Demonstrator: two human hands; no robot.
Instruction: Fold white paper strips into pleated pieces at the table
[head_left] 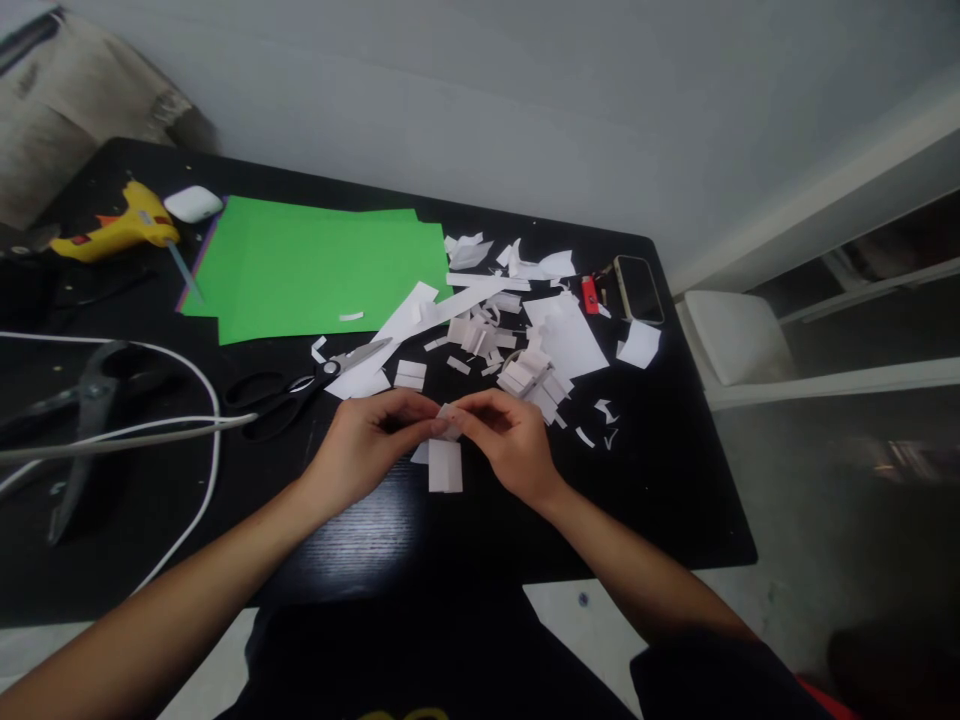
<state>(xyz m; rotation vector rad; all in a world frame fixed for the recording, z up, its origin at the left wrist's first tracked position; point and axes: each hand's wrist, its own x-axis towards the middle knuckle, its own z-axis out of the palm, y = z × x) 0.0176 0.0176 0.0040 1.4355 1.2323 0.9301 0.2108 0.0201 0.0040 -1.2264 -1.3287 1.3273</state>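
Note:
My left hand (375, 440) and my right hand (510, 440) meet near the front middle of the black table. Thumbs and fingertips of both pinch a small piece of white paper (450, 422) between them. Just below it lies a folded white paper piece (445, 467), partly covered at its top. Another small white paper square (410, 375) rests beyond my left fingers. Past my right hand sits a heap of small folded papers (525, 372). Black-handled scissors (300, 385) lie to the left, blades over a white paper strip.
Green sheets (322, 265) lie at the back, with paper scraps (540, 265) beside them. A yellow glue gun (127, 225), white cables (202, 375), a red lighter (589, 294) and a phone (638, 290) are also on the table (645, 500). A wall stands behind.

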